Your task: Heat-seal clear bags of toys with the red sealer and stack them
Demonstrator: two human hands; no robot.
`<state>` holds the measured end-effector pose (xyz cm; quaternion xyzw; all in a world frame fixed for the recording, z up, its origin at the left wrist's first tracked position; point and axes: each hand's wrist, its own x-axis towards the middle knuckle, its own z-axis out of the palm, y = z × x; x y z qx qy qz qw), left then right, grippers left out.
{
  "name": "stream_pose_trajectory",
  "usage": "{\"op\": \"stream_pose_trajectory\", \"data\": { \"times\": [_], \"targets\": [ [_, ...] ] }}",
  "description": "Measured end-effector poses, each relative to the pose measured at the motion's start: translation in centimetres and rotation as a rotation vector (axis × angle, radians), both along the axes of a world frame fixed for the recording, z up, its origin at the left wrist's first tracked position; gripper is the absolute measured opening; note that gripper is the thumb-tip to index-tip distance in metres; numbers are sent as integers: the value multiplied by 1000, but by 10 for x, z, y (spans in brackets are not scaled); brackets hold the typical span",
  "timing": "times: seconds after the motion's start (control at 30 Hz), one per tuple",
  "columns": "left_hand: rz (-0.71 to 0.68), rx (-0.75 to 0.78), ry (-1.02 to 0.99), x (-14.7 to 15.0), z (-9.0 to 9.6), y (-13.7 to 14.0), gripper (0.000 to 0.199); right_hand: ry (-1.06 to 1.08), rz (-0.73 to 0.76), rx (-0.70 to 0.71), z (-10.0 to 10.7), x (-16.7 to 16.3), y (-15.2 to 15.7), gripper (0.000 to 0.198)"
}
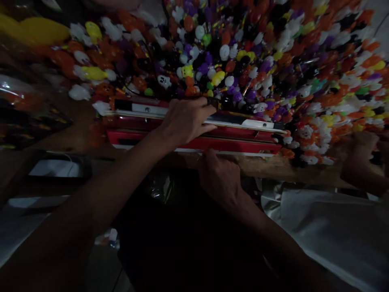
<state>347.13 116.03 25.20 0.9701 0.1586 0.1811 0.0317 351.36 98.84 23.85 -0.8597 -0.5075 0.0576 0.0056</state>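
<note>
A long red and white hand heat sealer (194, 144) lies across the near edge of the wooden table. My left hand (187, 119) reaches over its upper arm (237, 119), with the fingers wrapped round the middle of that arm. My right hand (220, 174) is closed at the sealer's front edge, just below the middle. What its fingers pinch, if anything, is hidden in the dim light. Below and left of that hand, a shiny piece of clear plastic (162, 188) glints in the dark.
A large heap of small Halloween-coloured figures (225, 52) covers the table behind the sealer. Clear bags (21, 105) stand at the left. Another person's hand (364, 146) is at the right edge. White cloth (331, 219) hangs or lies at the lower right.
</note>
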Motion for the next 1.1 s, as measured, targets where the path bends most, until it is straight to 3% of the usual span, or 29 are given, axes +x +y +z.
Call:
{"op": "stream_pose_trajectory", "data": {
  "times": [0.1, 0.2, 0.3, 0.47, 0.63, 0.77, 0.9, 1.1],
  "targets": [
    [-27, 32, -60, -4, -8, -4, 33, 229, -66, 72, -20, 37, -36, 30],
    [-30, 60, -91, -8, -15, -9, 33, 527, -238, 120, -45, 77, -68, 33],
    [-5, 141, -138, -13, -23, -15, 33, 798, -441, 310, -62, 101, -82, 30],
    [-71, 370, -354, -21, -37, -23, 28, 1229, -641, 616, -65, 100, -80, 30],
    [-165, 514, -453, -30, -51, -26, 20, 1609, -746, 720, -66, 87, -71, 40],
    [-184, 562, -444, -35, -55, -25, 19, 1698, -790, 786, -72, 80, -64, 42],
    [-167, 562, -418, -34, -55, -20, 17, 1666, -750, 834, -78, 78, -61, 30],
    [-182, 543, -402, -30, -54, -12, 20, 1591, -721, 771, -86, 82, -55, 26]
  ]
}}
